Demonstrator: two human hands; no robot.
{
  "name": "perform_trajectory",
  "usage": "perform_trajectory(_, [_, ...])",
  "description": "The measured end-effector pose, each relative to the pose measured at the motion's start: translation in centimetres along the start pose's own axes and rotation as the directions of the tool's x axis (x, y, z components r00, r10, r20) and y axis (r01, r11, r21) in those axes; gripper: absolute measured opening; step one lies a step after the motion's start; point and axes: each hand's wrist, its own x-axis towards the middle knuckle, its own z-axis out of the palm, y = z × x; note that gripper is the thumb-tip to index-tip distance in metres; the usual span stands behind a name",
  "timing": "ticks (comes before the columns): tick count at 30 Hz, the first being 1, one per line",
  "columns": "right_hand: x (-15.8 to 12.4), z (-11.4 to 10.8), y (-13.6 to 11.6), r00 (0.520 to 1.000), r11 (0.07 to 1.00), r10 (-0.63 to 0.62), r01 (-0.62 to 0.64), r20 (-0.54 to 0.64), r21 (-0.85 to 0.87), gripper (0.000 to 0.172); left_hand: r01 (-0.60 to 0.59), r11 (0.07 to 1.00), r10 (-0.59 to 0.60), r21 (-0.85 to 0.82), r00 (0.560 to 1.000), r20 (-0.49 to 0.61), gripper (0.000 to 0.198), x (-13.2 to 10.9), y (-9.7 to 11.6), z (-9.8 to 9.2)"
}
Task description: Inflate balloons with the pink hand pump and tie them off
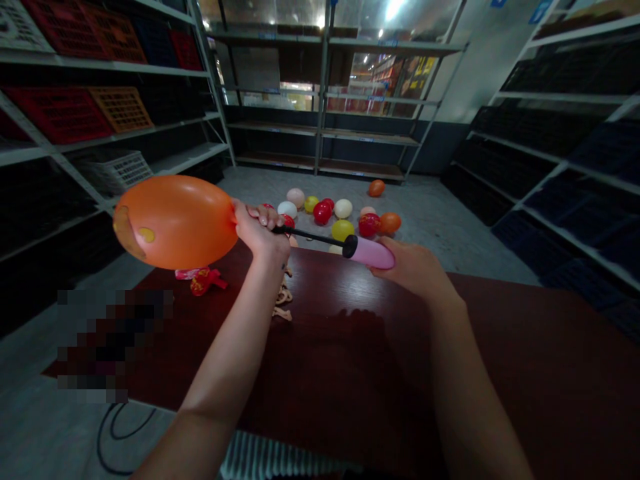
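Note:
A large inflated orange balloon (177,220) with a printed patch at its far left end juts out from my left hand (260,230). The fingers of that hand are closed around the balloon's neck and one end of a hand balloon pump (373,253). The pump's black rod stretches across to a pink barrel, which my right hand (415,267) grips from the right. Under the orange balloon lie limp red balloons (203,281) on the table. Limp beige balloons (283,297) lie by my left forearm, partly hidden by it.
The dark red-brown table (320,373) spans the front. Beyond it, several inflated balloons (323,213) rest on the grey floor. Shelves with crates (55,113) stand left, bare-looking racks (320,133) behind, dark crates (545,133) right. A black cable (103,440) lies lower left.

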Motion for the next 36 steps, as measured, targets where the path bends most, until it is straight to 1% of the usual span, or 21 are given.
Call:
perform_trajectory(3, [0.1,-0.5,-1.2,1.0,0.999,-0.018,0.018,0.007,-0.051,0.037,0.037,0.999,-0.037,0.008,0.999,-0.008,0.059,-0.8,-0.8,0.0])
perform_trajectory(7, [0.0,-0.8,-3.6,0.999,0.993,-0.022,0.027,0.046,-0.119,0.043,0.122,0.992,-0.122,0.039,0.992,0.02,0.06,-2.4,-2.7,-0.1])
perform_trajectory(10, [0.0,-0.8,-4.7,0.999,0.995,-0.021,0.026,0.049,-0.1,0.04,0.157,0.987,-0.158,0.04,0.987,0.028,0.059,-3.6,-3.9,-0.2])
perform_trajectory(13, [0.1,-0.5,-4.9,0.999,0.998,-0.024,0.026,0.046,-0.057,0.038,0.178,0.983,-0.179,0.03,0.984,0.024,0.057,-3.9,-4.3,-0.1])
perform_trajectory(18, [0.6,0.2,-4.4,0.998,0.998,-0.048,0.047,0.033,0.031,0.045,0.199,0.98,-0.199,0.025,0.98,0.016,0.059,-3.0,-3.5,-0.1])
perform_trajectory(24, [0.7,0.6,-3.9,0.999,0.995,-0.051,0.049,0.018,0.082,0.054,0.17,0.985,-0.17,0.002,0.985,0.034,0.06,-1.1,-1.9,-0.2])
perform_trajectory(28, [0.5,0.6,-2.6,0.998,0.996,-0.059,0.058,0.009,0.063,0.051,0.162,0.986,-0.161,-0.028,0.987,0.025,0.059,0.4,-0.3,-0.6])
perform_trajectory(32, [0.3,1.0,-0.2,0.995,0.999,-0.035,0.037,-0.095,0.028,0.042,0.126,0.99,-0.126,-0.055,0.992,0.014,0.056,1.6,0.8,-0.9])
perform_trajectory(36, [0.1,1.3,1.5,0.985,0.999,-0.045,0.044,-0.169,-0.015,0.039,0.093,0.994,-0.094,-0.058,0.995,-0.021,0.054,2.1,0.9,-1.0])
